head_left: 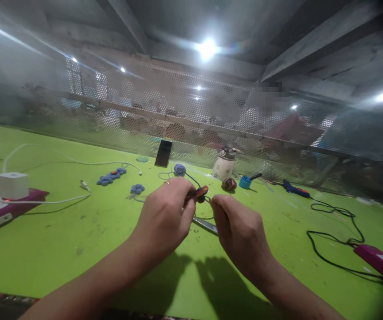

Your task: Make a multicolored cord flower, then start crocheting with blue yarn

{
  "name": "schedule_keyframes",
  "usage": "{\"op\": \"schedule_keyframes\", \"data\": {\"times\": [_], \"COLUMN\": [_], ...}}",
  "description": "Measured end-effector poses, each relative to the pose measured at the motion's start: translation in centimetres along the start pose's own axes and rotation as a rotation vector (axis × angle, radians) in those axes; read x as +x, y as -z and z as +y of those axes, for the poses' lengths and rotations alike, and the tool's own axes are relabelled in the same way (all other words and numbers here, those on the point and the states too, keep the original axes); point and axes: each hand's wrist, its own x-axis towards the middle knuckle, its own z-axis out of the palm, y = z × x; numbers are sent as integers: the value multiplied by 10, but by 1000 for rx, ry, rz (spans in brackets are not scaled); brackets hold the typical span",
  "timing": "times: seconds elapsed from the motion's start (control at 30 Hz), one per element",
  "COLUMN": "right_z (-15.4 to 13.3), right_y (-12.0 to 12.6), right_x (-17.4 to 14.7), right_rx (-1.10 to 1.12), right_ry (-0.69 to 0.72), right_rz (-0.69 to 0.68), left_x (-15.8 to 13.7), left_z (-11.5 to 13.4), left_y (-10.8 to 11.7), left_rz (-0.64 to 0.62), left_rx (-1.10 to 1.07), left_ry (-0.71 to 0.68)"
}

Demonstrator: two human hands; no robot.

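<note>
My left hand is closed, pinching a small orange-and-dark crocheted piece between thumb and forefinger. Dark yarn leads from it. Just to the right, my right hand is closed in a pinch, and a thin yarn strand appears to run from the piece to its fingertips. A grey metal tool lies on the table below, partly hidden by my right hand. Beyond the hands sit a blue-violet yarn ball and a multicoloured yarn ball.
Left on the green table: blue crocheted flowers, a flower strip, a charger on a power strip. Behind: a phone, a white jar. Right: a blue container, a corded blue tool, another power strip.
</note>
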Motion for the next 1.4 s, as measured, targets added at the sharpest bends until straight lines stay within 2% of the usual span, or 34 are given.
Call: {"op": "schedule_keyframes", "data": {"times": [0.13, 0.3, 0.4, 0.53, 0.63, 0.7, 0.8, 1.0, 1.13, 1.27, 1.4], "right_z": [7, 15, 21, 32, 34, 32, 26, 22, 23, 26, 26], "right_y": [-2, -4, -6, -9, -6, -2, 5, 2, -4, -4, -5], "right_x": [0, 3, 6, 12, 15, 17, 17, 14, 15, 14, 11], "right_rx": [43, 63, 164, 446, 730, 928, 1112, 1114, 1157, 1256, 1240], "right_ry": [-93, -203, -311, -521, -689, -748, -726, -706, -769, -799, -764], "right_rz": [-17, -75, -126, -192, -233, -257, -309, -375, -386, -399, -471], "left_x": [6, 10, 11, 14, 15, 14, 13, 12, 13, 14, 13], "left_z": [0, -2, -5, -11, -16, -18, -21, -24, -25, -26, -27], "left_y": [5, 5, 5, 7, 7, 6, 2, -9, -12, -12, -11], "left_rz": [-86, -203, -259, -330, -397, -437, -434, -446, -431, -424, -429], "left_rx": [-286, -571, -788, -1027, -1115, -1138, -1147, -1264, -1256, -1289, -1327], "left_ry": [224, 353, 468, 585, 601, 603, 622, 711, 769, 782, 793]}}
